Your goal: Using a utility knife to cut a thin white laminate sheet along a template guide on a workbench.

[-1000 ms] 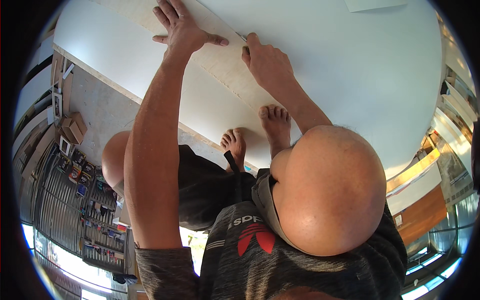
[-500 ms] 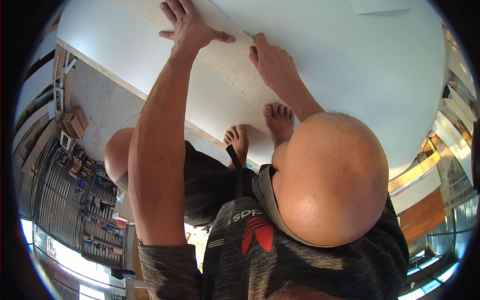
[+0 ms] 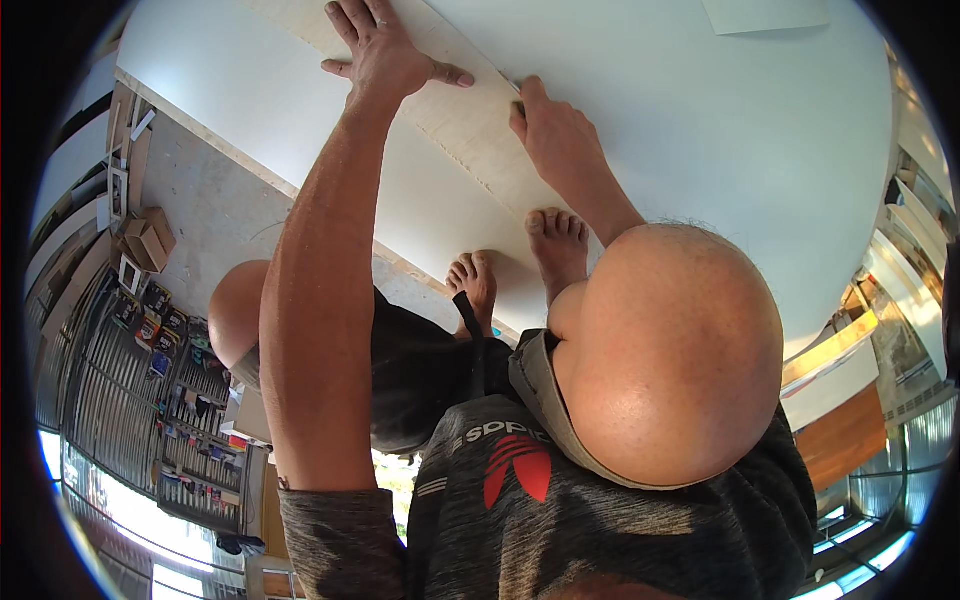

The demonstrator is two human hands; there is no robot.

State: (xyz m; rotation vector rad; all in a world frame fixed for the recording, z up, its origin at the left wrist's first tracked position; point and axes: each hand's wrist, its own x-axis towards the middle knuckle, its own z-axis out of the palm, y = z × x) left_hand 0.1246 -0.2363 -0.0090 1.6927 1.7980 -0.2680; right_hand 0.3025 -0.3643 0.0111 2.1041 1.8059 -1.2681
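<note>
A large white sheet [image 3: 720, 150] spreads under me, with a long pale wooden strip [image 3: 465, 135] lying across it. My left hand [image 3: 385, 62] presses down on the strip, fingers spread and thumb stretched toward its right edge. Just right of that edge, my right hand [image 3: 563, 135] is closed, its index finger pointing forward. A thin knife-like tool [image 3: 516, 88] shows only in part at those fingers; the rest of it is hidden in the grip.
My bare feet [image 3: 558, 245] rest on the sheet near the strip. A white offcut [image 3: 765, 12] lies at the far right. Left are grey floor [image 3: 215, 190], a cardboard box [image 3: 148, 243] and loaded shelves [image 3: 205, 440]. A brown panel [image 3: 845, 445] stands at right.
My right hand has slid a little toward me and to the right, along the strip's edge. The left hand stays spread in the same place on the strip.
</note>
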